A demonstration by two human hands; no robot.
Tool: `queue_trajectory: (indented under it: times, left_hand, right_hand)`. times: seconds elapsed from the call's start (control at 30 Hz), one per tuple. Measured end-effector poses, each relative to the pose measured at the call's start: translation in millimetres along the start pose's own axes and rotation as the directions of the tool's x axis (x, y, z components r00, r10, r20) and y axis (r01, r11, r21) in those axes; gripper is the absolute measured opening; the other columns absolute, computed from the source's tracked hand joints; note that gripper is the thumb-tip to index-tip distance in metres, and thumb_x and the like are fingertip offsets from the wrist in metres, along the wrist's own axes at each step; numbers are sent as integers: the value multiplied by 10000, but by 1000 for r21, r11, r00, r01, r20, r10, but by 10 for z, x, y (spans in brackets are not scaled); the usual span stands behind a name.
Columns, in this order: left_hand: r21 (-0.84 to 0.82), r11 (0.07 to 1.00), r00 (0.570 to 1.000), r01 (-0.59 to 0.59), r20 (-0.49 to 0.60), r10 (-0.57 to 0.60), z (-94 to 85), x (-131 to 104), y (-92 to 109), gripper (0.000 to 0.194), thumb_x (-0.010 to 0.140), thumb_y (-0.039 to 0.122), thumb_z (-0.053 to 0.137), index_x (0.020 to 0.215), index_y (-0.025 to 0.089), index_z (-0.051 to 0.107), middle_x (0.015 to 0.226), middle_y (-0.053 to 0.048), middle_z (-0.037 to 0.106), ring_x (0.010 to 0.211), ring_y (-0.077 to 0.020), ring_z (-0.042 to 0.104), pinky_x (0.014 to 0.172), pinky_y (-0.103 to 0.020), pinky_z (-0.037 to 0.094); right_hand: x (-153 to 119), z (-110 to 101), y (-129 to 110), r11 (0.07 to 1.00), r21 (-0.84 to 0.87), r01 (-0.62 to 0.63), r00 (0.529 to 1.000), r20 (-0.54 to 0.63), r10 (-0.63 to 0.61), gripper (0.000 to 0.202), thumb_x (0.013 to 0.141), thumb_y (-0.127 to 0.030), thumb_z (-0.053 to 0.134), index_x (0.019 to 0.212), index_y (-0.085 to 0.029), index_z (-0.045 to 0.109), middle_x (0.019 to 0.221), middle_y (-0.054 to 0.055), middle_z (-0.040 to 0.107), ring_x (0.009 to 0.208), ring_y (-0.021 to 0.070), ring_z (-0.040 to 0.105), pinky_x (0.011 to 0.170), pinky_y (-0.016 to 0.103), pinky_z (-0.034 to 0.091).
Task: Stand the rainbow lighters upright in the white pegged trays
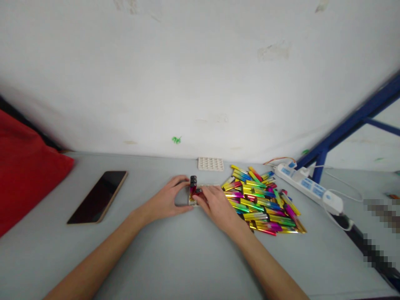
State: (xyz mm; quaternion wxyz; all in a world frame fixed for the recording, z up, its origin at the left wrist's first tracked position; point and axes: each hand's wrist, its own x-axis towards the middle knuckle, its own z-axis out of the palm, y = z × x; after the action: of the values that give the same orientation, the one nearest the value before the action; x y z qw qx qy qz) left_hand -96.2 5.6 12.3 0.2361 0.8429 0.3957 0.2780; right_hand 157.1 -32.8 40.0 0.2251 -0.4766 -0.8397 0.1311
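On the grey table in front of me lies a white holed tray (208, 186), mostly covered by my right hand. Several shiny tubes with black ends (193, 181) stand upright in a row at its left end. My left hand (170, 199) curves around that end, thumb at the front corner and fingertips by the standing tubes. Closed fingers of my right hand (217, 204) hold a red tube with a black end (198, 191) over the tray, beside the row. A pile of metallic coloured tubes (259, 200) lies just right of this hand.
A second white holed tray (211, 163) lies near the wall. To the left are a dark-screened phone (98, 196) and a red cloth (28, 166). A white power strip (308, 187) with cables and a blue metal frame (350, 129) stand at the right.
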Motion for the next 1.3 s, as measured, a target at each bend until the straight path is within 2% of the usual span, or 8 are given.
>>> queue_trajectory:
  times: [0.13, 0.3, 0.43, 0.57, 0.77, 0.97, 1.2, 1.3]
  left_hand:
    - [-1, 1000, 1000, -8, 4, 8, -6, 4, -1, 662, 919, 538, 936, 1479, 231, 761, 1649, -187, 684, 1567, -401, 644, 1397, -571, 497]
    - [13, 1000, 1000, -6, -1, 6, -18, 8, -15, 672, 904, 566, 945, 1474, 255, 770, 1656, -170, 690, 1556, -415, 660, 1385, -575, 516]
    - [17, 1000, 1000, -1, -19, 1, -16, 11, -54, 680, 895, 595, 943, 1451, 238, 784, 1649, -181, 695, 1537, -444, 678, 1371, -611, 531]
    - [26, 1000, 1000, -6, -17, 6, -18, 14, -85, 701, 904, 616, 937, 1467, 229, 779, 1647, -194, 694, 1528, -464, 684, 1359, -655, 536]
    - [65, 997, 999, -44, -19, 45, -4, 5, -140, 682, 940, 614, 902, 1480, 223, 760, 1650, -194, 689, 1540, -450, 677, 1350, -651, 554]
    - [63, 997, 999, -42, -20, 43, 3, -6, -143, 648, 950, 590, 887, 1491, 260, 748, 1663, -167, 685, 1562, -451, 659, 1358, -663, 546]
    - [57, 998, 999, -39, -28, 41, -2, 3, -104, 676, 927, 620, 904, 1484, 265, 762, 1648, -175, 695, 1537, -444, 682, 1347, -639, 564]
    - [52, 998, 999, -42, -29, 44, -1, 2, -99, 662, 928, 590, 916, 1477, 252, 766, 1641, -180, 702, 1528, -447, 687, 1339, -648, 565]
  right_hand:
    - [52, 33, -85, 986, -169, 11, 999, 32, -5, 211, 1206, -379, 694, 1189, -189, 781, 1173, 156, 838, 1148, 322, 790, 1062, 457, 564]
    - [-1, 13, 7, 995, -78, 61, 998, 17, -60, 185, 1167, -382, 772, 1191, -199, 782, 1191, 125, 817, 1162, 306, 772, 1038, 439, 584]
    - [-46, -137, 287, 996, 17, 90, 992, -85, -89, 141, 1202, -310, 695, 1152, -220, 791, 1141, 98, 807, 1111, 271, 760, 1012, 400, 595]
    - [-90, -401, 722, 996, -56, -73, 978, -201, 60, 201, 1199, -224, 609, 1180, -222, 809, 1140, 125, 812, 1091, 297, 759, 1025, 438, 601]
    - [-230, -655, 1176, 978, -131, -161, 984, -94, 149, 189, 1103, -180, 735, 1245, -227, 852, 1331, 148, 843, 1282, 329, 762, 1162, 507, 577]
    - [-233, -641, 1094, 983, -102, -152, 988, -2, 152, 65, 1079, -237, 831, 1132, -217, 863, 1289, 132, 860, 1228, 324, 797, 1120, 472, 583]
    - [-213, -666, 1094, 986, -11, -165, 978, -134, 162, 118, 1077, -254, 844, 1190, -223, 860, 1246, 133, 872, 1187, 324, 800, 1109, 500, 593]
    - [-256, -700, 1166, 991, 13, -133, 986, -100, 133, 122, 1047, -260, 879, 1167, -234, 885, 1249, 126, 870, 1208, 320, 799, 1129, 501, 601]
